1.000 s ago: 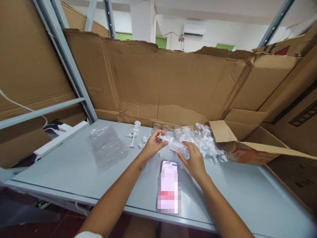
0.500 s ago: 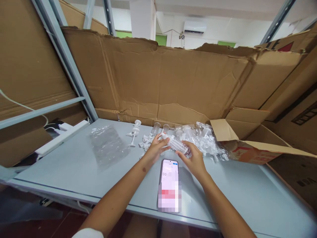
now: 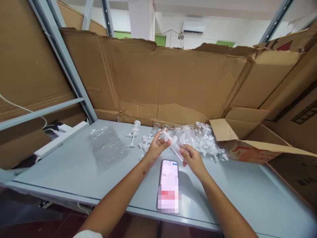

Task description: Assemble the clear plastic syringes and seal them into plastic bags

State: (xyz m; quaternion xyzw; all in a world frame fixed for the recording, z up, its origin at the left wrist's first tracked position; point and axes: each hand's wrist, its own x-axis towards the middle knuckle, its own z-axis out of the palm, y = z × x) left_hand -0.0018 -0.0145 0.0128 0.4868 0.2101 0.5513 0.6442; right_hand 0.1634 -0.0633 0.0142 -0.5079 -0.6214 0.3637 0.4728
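Both my hands hold a small clear ribbed plastic bottle (image 3: 176,147) with a white pump top, tilted over the grey table (image 3: 74,178). My left hand (image 3: 155,147) is closed round the white pump end. My right hand (image 3: 192,158) pinches the bottle's lower end. A phone (image 3: 169,185) with a lit screen lies flat just in front of my hands. Behind them lies a heap of clear bottles in plastic wrap (image 3: 198,137).
Loose white pump parts (image 3: 145,142) and one white pump (image 3: 133,132) lie left of my hands. An empty clear bag (image 3: 106,145) sits further left. An open cardboard box (image 3: 247,142) lies at the right. Cardboard sheets (image 3: 160,79) wall the back and sides.
My hands have turned the bottle from lying sideways to a steeper tilt, and the right hand has slid down to its lower end. The left hand stays at the pump.
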